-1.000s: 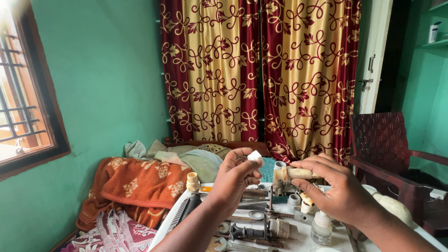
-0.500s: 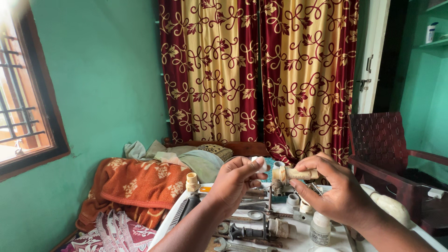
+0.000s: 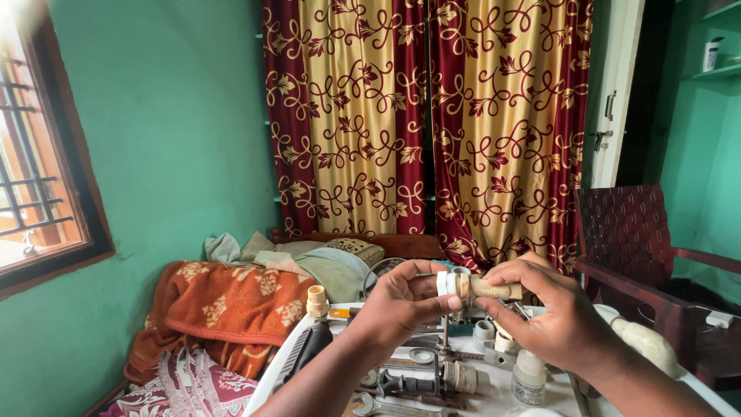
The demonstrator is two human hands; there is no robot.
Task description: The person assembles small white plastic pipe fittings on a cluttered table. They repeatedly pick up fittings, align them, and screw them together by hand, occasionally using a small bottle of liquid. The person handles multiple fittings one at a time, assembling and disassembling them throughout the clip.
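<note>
Fingers of the right hand (image 3: 559,320) cover most of the tan pipe fitting (image 3: 494,289), and the left hand (image 3: 401,305) hides all but a sliver of the white tape roll (image 3: 442,283). At 6 o'clock, the frame edge cuts off both forearms and the white table (image 3: 270,378). The small white bottle (image 3: 529,377) carries a label too small to make out.

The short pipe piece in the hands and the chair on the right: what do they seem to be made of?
The pipe piece looks like matte cream plastic, with an even dull colour and no metal shine; the white band at its end is probably thread tape. The chair seems dark polished wood with a woven cane back, judging by the glossy armrest and lattice pattern.
</note>
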